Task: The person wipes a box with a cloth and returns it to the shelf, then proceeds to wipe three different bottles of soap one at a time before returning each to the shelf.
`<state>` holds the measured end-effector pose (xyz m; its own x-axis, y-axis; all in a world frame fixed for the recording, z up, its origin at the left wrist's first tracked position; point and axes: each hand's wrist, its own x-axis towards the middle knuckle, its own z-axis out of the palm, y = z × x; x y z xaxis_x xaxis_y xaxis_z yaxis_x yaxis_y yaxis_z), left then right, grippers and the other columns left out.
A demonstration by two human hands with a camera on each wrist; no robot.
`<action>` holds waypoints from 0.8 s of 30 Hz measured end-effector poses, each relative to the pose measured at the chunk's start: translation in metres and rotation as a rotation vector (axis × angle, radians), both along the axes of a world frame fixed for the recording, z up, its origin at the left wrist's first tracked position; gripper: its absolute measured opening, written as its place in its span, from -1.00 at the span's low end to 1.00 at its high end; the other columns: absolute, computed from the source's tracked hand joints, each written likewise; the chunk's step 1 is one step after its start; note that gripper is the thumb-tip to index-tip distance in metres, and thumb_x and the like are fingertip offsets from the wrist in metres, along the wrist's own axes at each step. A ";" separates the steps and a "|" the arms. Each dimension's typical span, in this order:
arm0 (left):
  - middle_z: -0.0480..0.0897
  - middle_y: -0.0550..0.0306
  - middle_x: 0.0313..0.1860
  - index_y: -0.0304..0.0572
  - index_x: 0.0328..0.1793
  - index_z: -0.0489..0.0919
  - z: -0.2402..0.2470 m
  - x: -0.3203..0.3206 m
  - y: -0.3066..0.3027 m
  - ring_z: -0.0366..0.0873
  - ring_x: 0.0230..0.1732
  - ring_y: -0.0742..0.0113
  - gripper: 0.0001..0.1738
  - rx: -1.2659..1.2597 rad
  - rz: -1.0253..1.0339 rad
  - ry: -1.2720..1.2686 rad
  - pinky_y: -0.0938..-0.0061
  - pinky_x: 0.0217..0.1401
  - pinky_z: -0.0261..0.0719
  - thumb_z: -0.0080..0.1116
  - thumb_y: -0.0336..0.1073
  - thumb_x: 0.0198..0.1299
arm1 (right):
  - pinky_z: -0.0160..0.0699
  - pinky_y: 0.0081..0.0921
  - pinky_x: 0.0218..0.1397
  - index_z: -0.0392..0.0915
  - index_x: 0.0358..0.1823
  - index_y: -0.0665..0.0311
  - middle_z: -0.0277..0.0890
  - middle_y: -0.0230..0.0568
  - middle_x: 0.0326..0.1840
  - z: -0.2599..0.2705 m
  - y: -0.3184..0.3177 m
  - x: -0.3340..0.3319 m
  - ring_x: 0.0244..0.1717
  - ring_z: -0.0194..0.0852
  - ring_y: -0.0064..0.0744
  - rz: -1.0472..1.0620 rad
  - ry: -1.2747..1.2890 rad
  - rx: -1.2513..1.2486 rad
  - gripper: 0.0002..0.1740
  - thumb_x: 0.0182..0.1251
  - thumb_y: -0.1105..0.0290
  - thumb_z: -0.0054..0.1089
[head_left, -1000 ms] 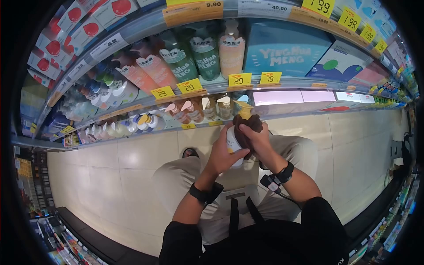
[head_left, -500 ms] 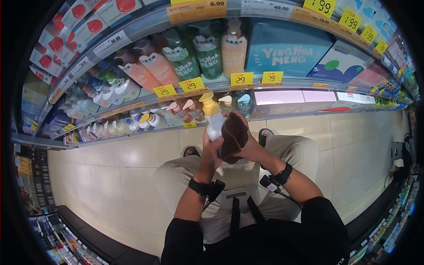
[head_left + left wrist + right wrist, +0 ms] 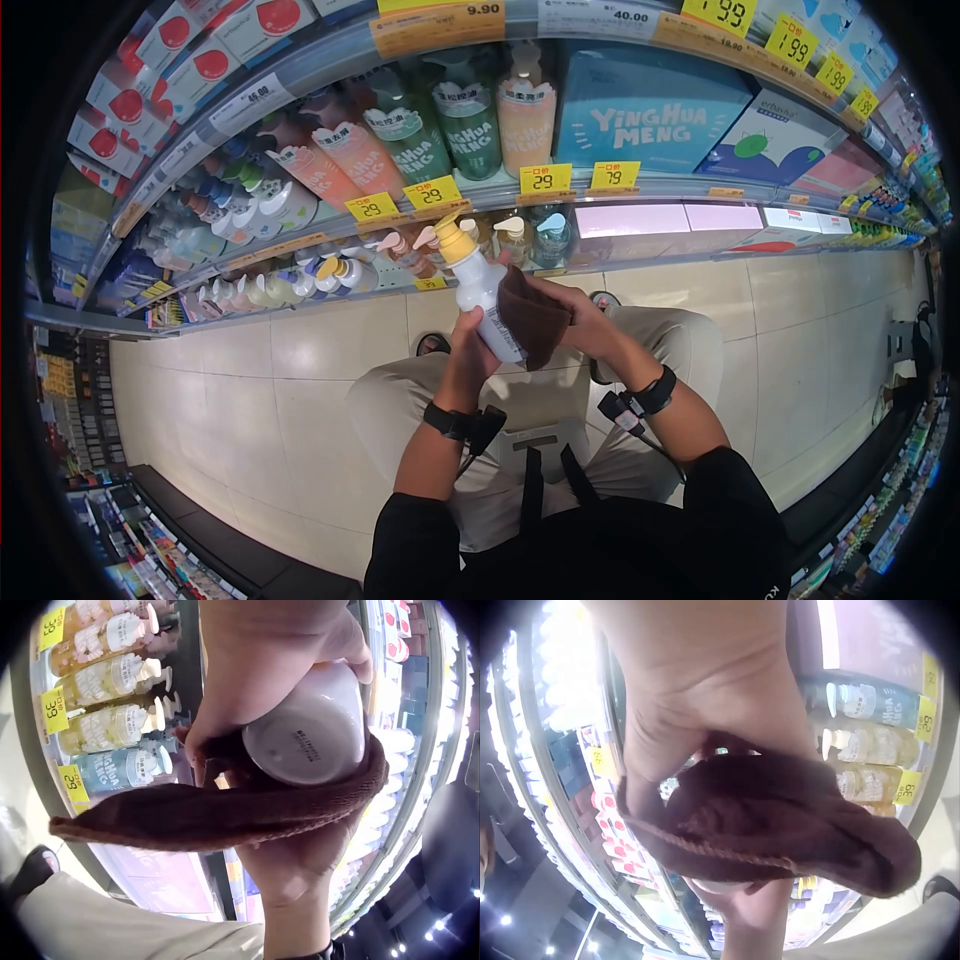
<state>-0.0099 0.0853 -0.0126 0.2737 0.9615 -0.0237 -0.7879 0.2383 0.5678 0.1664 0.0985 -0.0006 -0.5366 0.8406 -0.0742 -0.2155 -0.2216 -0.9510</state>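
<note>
A white pump bottle (image 3: 482, 300) with a yellow pump head leans to the left over the person's lap. Its lower body is gripped by the left hand (image 3: 474, 342), and its round base (image 3: 306, 750) faces the left wrist camera. The right hand (image 3: 584, 314) holds a brown cloth (image 3: 530, 322) against the bottle's right side. In the right wrist view the folded cloth (image 3: 772, 817) hangs from the right hand (image 3: 705, 694) and covers most of the bottle. Part of the label shows beside the cloth's edge.
Just beyond the hands, a low shelf carries several pump bottles (image 3: 512, 236) and pale pink boxes (image 3: 640, 225). Above it stand green bottles (image 3: 468, 130) and a blue box (image 3: 650, 110). The person's knees (image 3: 665, 350) flank the hands over a tiled floor (image 3: 240, 420).
The bottle has tipped leftward and its pump head has moved left. The cloth has gone from around the bottle's neck to its right side, baring the neck and some label.
</note>
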 end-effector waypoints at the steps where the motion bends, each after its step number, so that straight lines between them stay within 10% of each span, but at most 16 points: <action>1: 0.05 -0.04 0.53 -0.18 0.47 0.03 -0.002 0.000 0.000 0.06 0.50 0.06 -0.03 0.003 -0.018 -0.033 0.20 0.49 0.15 0.21 0.04 0.01 | 0.31 -0.43 0.31 0.19 0.34 0.34 0.41 -0.20 0.18 -0.002 0.002 0.002 0.16 0.38 -0.45 0.028 -0.013 -0.024 -0.05 -0.14 0.43 0.54; 7: 0.14 -0.11 0.47 -0.13 0.48 0.05 -0.009 0.005 -0.003 0.19 0.44 0.09 -0.02 0.061 -0.053 0.069 0.27 0.46 0.21 0.22 0.10 0.00 | 0.42 -0.45 0.19 0.25 0.28 0.34 0.52 -0.17 0.06 0.012 -0.003 -0.005 0.12 0.44 -0.48 0.093 -0.399 0.183 -0.02 -0.26 0.35 0.58; 14: 0.26 -0.02 0.34 -0.21 0.52 -0.07 -0.017 0.006 0.002 0.27 0.35 0.19 -0.04 0.144 -0.029 0.411 0.38 0.40 0.20 -0.18 0.30 0.19 | 0.45 -0.45 0.17 0.23 0.27 0.33 0.52 -0.17 0.04 -0.001 -0.012 -0.017 0.06 0.49 -0.46 -0.148 -0.214 0.138 0.02 -0.28 0.21 0.62; 24: 0.25 0.06 0.33 -0.18 0.53 -0.19 0.001 -0.010 0.003 0.25 0.34 0.23 0.33 0.211 -0.117 0.449 0.37 0.40 0.19 0.54 -0.18 -0.28 | 0.50 -0.43 0.04 0.34 0.20 0.37 0.59 -0.06 -0.11 0.004 -0.008 -0.014 -0.08 0.58 -0.41 -0.200 -0.284 0.314 -0.11 -0.25 0.23 0.55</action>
<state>-0.0204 0.0879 -0.0120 0.3874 0.9215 0.0281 -0.4303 0.1538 0.8895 0.1520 0.0901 0.0033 -0.3568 0.9307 0.0803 0.0538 0.1062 -0.9929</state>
